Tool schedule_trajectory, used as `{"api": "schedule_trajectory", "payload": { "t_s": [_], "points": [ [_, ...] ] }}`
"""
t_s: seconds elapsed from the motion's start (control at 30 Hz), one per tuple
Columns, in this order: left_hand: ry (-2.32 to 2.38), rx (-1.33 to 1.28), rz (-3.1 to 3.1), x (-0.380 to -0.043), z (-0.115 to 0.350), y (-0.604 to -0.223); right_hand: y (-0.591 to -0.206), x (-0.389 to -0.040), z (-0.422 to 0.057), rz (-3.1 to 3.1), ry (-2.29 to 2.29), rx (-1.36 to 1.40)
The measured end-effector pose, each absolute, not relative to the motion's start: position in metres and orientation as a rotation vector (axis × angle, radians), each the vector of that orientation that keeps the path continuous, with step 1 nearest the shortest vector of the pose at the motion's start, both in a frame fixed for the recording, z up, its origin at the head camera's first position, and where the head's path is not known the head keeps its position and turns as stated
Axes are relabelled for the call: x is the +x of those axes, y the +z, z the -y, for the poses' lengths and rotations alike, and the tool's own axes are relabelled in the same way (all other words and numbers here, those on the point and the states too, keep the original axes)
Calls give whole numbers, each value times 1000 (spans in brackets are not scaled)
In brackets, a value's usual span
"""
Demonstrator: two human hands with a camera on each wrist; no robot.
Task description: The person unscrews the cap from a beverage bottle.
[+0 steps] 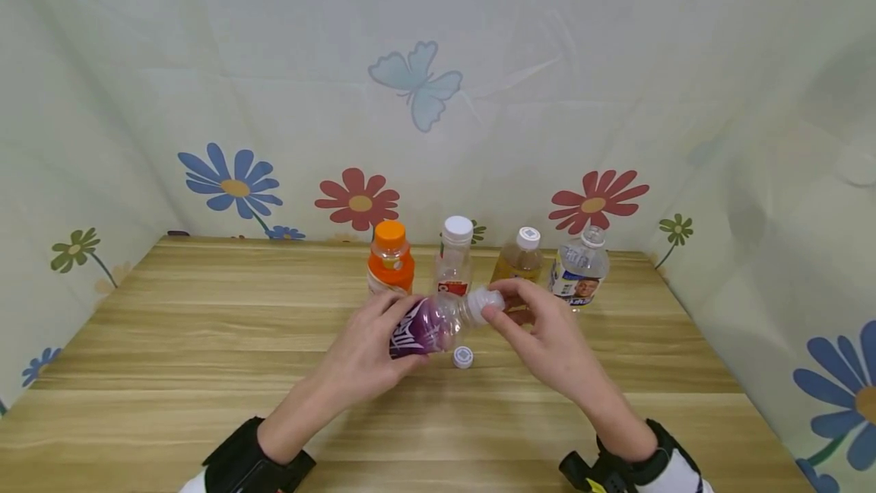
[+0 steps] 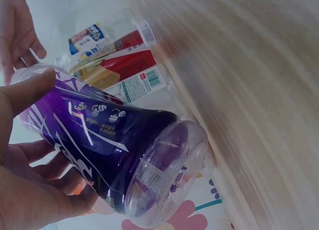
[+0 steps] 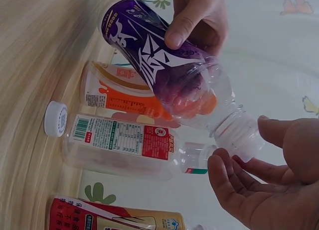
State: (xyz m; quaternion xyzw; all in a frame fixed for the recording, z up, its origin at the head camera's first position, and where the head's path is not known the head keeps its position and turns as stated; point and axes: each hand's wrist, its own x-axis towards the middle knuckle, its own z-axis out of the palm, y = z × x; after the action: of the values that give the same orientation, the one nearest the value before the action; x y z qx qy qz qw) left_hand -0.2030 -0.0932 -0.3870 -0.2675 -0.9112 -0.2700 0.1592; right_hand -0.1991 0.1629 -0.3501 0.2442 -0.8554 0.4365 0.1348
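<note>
A clear plastic bottle with a purple label lies tilted in the air above the table, its neck towards the right. My left hand grips it round the label, thumb on one side and fingers on the other. At the neck, my right hand pinches the translucent white cap between thumb and fingertips. The bottle's clear base faces the left wrist camera. Below the neck, a loose white cap rests on the wooden table.
Behind the hands stand an orange-capped bottle, a clear bottle with a white cap, a white-capped bottle of amber look, and an uncapped clear bottle. A flowered curtain hangs past the table's back edge.
</note>
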Motion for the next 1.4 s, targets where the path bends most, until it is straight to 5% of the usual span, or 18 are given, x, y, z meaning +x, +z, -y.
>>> {"api": "schedule_trajectory", "payload": {
  "t_s": [0.97,1.4],
  "points": [
    [-873,-782,2616,-201,92,-388,-349,-200,-165,2351,1292,941],
    [-862,-777,2646,-201,92,-387,-347,-197,-165,2515,1260,637]
  ]
}}
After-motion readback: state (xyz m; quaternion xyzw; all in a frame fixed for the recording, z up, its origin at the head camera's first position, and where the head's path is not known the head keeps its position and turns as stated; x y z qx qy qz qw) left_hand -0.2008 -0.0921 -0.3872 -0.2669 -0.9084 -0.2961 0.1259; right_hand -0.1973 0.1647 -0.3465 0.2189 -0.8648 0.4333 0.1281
